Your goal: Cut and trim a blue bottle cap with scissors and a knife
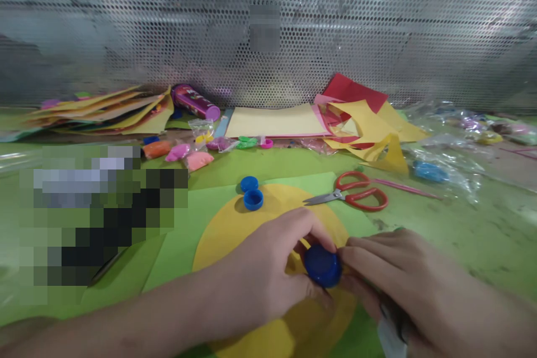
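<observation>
A dark blue bottle cap (322,264) is gripped between the thumb and fingers of my left hand (279,263), above a yellow paper circle (226,224). My right hand (398,268) is closed, its fingertips at the cap's right edge. Under that hand, a white and dark object (393,331) shows in part; its kind is hidden. Two more blue bottle caps lie at the circle's far edge: an upturned one (253,199) and, just behind it, another (249,184). The circle rests on a light green sheet (176,251).
Red-handled scissors (348,193) lie beyond my hands, beside a pink stick (406,188). Farther back are bagged coloured clay (199,160), a purple canister (195,102), stacked paper (272,122), yellow paper scraps (369,128) and plastic bags (453,162). A perforated metal panel (168,28) stands behind.
</observation>
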Motion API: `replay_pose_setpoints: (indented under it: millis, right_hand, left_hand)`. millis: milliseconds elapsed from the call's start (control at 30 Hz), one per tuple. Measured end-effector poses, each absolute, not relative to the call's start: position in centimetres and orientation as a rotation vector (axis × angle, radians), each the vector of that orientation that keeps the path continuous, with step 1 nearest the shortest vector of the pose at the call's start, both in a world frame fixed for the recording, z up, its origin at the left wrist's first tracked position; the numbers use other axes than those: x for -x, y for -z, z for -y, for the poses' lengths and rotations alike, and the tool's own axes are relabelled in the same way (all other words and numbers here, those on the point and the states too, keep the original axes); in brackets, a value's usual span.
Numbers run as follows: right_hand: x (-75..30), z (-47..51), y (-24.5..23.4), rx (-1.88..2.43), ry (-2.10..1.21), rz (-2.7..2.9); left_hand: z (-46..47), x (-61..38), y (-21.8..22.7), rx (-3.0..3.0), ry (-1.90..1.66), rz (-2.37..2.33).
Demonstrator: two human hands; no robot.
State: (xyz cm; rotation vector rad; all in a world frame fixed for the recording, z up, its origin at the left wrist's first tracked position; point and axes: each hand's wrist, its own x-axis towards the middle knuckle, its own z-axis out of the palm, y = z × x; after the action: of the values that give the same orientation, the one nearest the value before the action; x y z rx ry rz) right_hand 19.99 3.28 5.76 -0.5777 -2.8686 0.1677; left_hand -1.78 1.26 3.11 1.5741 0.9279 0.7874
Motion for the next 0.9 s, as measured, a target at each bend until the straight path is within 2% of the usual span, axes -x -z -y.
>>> replay_pose_setpoints:
  millis: [233, 567, 900]
  right_hand:
    - [-19.8, -3.3, -5.9, 0.603, -0.205, 2.889]
    - [-19.9, -3.3, -5.2, 0.549, 0.09, 2.828]
    - [-20.3, -3.0, -3.6, 0.869, 0.118, 2.695]
  left_hand:
    - [-1.1, 1.8, -2.9, -1.564, -0.796, -0.949]
    - [-1.1, 1.2, -3.0, -1.501, -0.788, -1.034]
    - [-1.5, 1.4, -2.8, -1.244, -0.836, -0.843]
